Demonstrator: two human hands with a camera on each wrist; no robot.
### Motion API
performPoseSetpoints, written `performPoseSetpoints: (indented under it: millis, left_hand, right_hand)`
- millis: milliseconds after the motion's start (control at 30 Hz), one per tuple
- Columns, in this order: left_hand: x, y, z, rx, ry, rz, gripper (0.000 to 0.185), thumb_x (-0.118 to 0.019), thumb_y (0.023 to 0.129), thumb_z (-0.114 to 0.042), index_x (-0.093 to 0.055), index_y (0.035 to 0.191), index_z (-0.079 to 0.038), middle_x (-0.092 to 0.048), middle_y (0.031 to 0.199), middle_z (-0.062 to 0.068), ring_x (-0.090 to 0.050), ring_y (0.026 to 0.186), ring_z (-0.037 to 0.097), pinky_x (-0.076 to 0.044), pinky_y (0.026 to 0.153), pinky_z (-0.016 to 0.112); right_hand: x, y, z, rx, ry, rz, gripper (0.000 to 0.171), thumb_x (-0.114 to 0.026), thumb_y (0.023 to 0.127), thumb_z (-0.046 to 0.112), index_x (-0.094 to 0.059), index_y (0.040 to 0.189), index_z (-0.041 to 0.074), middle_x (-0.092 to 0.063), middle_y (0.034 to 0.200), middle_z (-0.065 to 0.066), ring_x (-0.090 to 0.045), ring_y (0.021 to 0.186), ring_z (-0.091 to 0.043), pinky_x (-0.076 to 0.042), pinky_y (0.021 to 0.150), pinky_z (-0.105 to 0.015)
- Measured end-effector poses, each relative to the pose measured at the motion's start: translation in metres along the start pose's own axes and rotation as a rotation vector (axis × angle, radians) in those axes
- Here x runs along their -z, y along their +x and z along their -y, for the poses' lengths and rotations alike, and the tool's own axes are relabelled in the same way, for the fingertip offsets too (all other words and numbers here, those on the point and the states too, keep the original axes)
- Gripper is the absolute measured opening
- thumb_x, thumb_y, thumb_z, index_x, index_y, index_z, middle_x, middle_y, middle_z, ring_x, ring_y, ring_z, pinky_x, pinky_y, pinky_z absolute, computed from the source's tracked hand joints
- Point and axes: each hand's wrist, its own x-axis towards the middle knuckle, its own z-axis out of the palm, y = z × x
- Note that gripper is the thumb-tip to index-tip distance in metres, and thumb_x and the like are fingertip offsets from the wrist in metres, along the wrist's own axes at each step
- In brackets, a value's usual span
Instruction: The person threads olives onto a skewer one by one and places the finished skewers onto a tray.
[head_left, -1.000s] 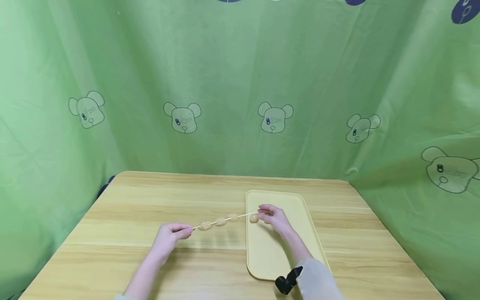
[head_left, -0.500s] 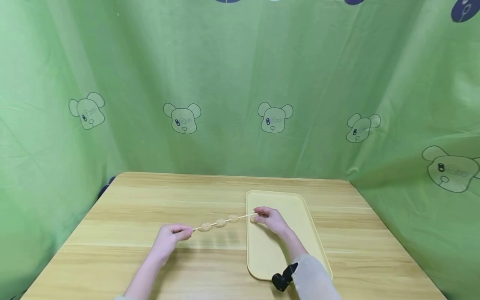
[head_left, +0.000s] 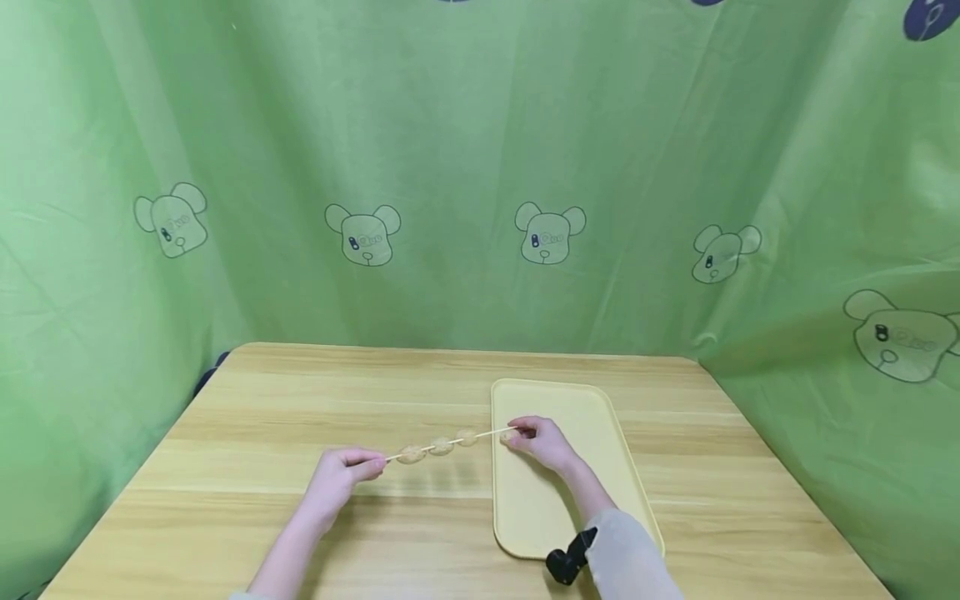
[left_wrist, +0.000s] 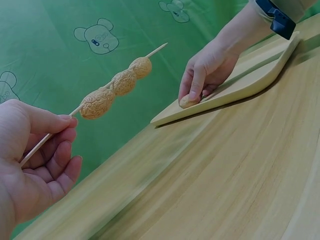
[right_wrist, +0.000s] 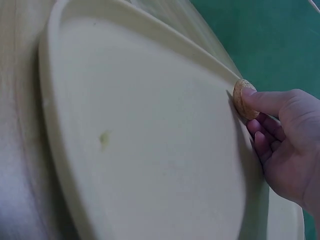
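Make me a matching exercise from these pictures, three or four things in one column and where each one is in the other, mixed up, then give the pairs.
Things:
1. skewer
2. loose ball
3. tray
4. black wrist strap

Places:
A. flat on the wooden table
B. pinched by the left hand, off the table
C. on the right forearm
D. under the right hand's fingers, at the tray's edge

Pairs: 1-B, 2-D, 3-A, 4-C

A light wooden desk (head_left: 300, 400) is standing in front of me, its grain running side to side. A green curtain (head_left: 465, 125) printed with cartoon bear heads (head_left: 550, 233) is hanging around it on three sides, draping down past the desk's far edge and corners.
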Motion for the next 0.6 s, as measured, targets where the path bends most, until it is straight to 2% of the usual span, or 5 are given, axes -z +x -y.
performPoseSetpoints:
  millis: [167,367,600]
  left_hand:
    - [-0.001,-0.001,0.001,0.003,-0.002,-0.004,0.018,-0.067,0.08,-0.006,-0.069,0.093,0.006,-0.068,0.093,0.018,-0.063,0.08,0.018,-0.048,0.08,0.033]
    - [-0.001,-0.001,0.002,0.005,-0.015,0.0,0.019,-0.067,0.08,-0.005,-0.068,0.094,0.008,-0.068,0.094,0.021,-0.062,0.08,0.018,-0.048,0.079,0.033]
    - [0.001,-0.001,0.002,0.004,-0.009,-0.001,0.02,-0.068,0.08,-0.007,-0.068,0.094,0.007,-0.068,0.094,0.02,-0.063,0.08,0.018,-0.048,0.079,0.033]
  right_hand:
    - [-0.001,-0.004,-0.001,-0.01,-0.037,-0.019,0.029,-0.072,0.075,0.002,-0.064,0.102,-0.007,-0.061,0.086,-0.007,-0.053,0.079,-0.015,-0.043,0.075,-0.03]
    - [0.0,-0.007,0.0,0.008,-0.016,-0.015,0.027,-0.072,0.075,0.001,-0.064,0.101,-0.006,-0.062,0.084,-0.007,-0.054,0.078,-0.015,-0.044,0.074,-0.027]
    - [0.005,-0.018,0.01,0.021,0.141,0.062,0.029,-0.066,0.08,-0.003,-0.055,0.106,-0.01,-0.061,0.095,-0.017,-0.058,0.078,-0.015,-0.051,0.07,-0.027]
